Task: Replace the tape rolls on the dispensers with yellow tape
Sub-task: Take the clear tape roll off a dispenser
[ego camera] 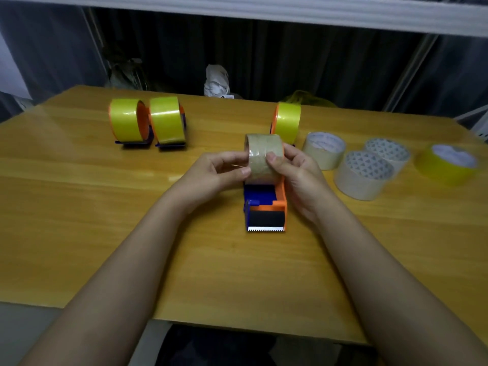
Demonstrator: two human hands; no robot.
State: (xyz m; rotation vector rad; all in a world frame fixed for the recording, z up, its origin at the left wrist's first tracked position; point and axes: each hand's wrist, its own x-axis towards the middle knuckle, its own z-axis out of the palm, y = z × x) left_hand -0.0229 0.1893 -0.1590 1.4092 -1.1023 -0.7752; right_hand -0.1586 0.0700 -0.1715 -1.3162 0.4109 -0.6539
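Beyond the hands, to the left, two dispensers [134, 122] [169, 122] stand side by side on the wooden worktop [79, 207], each loaded with yellow tape. Just behind the hands a third dispenser [286, 122] also carries a yellow roll; its base is hidden by the brown roll in front of it. To the right of the right hand lie three pale rolls [324, 150] [364, 175] [388, 151] flat on the worktop, close together, and farther right a loose yellow roll [447, 165], also flat. Past the far edge of the worktop a white bag [217, 80] sits against dark curtains.

Between the hands stands an orange and blue dispenser [265, 207], its toothed blade facing the person. On it sits the brown roll [264, 159], upright on edge, dull tan with a glossy wrinkled surface.

The left hand [219, 173] touches the roll's left face with thumb and curled fingertips. The right hand [298, 173] grips the roll from the right, thumb pressed on its front, fingers wrapped behind along the orange side plate. Whether the roll rests fully on the hub cannot be told.
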